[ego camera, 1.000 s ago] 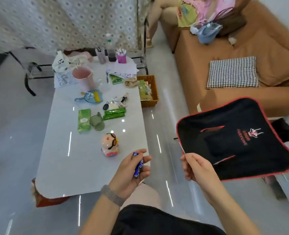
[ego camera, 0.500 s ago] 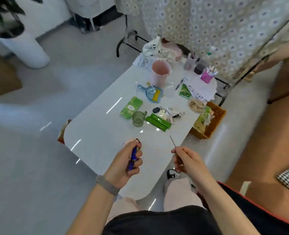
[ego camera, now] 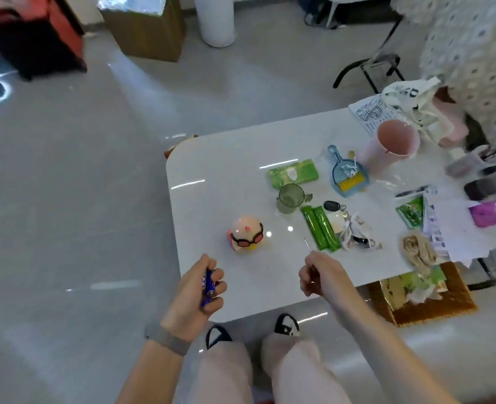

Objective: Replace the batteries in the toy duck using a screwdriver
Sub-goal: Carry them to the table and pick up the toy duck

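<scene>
The left hand (ego camera: pixel 195 290) is gripping blue batteries (ego camera: pixel 207 285), and the right hand (ego camera: pixel 321 272) is pinching a thin screwdriver (ego camera: pixel 308 246), tip pointing up. The toy duck (ego camera: pixel 245 233) is sitting upright on the white table (ego camera: pixel 212 170), just beyond both hands, untouched. This looks like the setup step; next, the batteries probably need setting down so the duck can be turned over.

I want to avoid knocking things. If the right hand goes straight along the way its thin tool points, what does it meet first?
Probably nothing close: from the right hand the screwdriver points over bare table, passing between the toy duck and green packets. Depth is unclear; farther on stands the glass cup.
</scene>
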`<state>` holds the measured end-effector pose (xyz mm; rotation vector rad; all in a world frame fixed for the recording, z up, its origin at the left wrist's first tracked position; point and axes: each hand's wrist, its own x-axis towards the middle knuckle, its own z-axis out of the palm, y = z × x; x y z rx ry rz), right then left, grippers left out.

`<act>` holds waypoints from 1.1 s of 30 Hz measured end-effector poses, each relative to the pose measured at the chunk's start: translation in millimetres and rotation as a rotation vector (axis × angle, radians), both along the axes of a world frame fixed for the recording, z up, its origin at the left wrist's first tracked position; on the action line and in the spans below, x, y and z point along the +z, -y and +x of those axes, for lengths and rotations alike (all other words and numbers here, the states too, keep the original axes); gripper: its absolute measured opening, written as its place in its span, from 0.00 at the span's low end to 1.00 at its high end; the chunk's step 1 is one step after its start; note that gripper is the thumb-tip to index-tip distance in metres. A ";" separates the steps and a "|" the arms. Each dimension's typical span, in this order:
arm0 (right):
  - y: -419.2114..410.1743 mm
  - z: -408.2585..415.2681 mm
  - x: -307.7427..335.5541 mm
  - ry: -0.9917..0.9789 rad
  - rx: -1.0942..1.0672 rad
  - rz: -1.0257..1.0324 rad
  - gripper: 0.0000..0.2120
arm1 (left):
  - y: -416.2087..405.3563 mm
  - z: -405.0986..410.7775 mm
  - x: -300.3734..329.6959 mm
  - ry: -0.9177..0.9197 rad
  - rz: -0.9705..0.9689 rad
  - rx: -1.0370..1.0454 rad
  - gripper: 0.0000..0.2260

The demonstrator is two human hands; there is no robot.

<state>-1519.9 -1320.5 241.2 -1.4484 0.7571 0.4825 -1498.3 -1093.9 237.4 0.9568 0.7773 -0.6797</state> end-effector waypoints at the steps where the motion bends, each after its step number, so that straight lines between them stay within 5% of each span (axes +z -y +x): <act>1: -3.2 1.7 -17.5 0.019 0.009 0.009 0.14 | -1.8 -1.4 -15.4 0.005 0.012 0.003 0.12; 13: -16.1 58.4 -292.1 0.374 0.255 -0.145 0.21 | -12.1 33.4 -277.8 0.328 0.560 -0.289 0.13; 17: -20.5 87.5 -352.5 0.470 0.309 -0.147 0.33 | -5.1 52.3 -340.1 0.515 0.766 -0.531 0.36; 23: -17.4 91.6 -395.7 0.687 0.311 -0.242 0.26 | 9.9 55.7 -393.6 0.827 0.702 -0.378 0.24; 26: -20.6 69.5 -400.4 0.777 0.259 -0.272 0.21 | 11.7 37.1 -395.6 0.913 0.675 -0.322 0.08; 30: -24.1 28.9 -384.7 0.706 0.032 -0.029 0.25 | 31.9 1.0 -371.1 0.851 0.666 -0.235 0.19; 33: -21.5 4.8 -372.6 0.659 0.043 -0.030 0.23 | 36.1 -24.5 -358.8 0.753 0.619 -0.221 0.22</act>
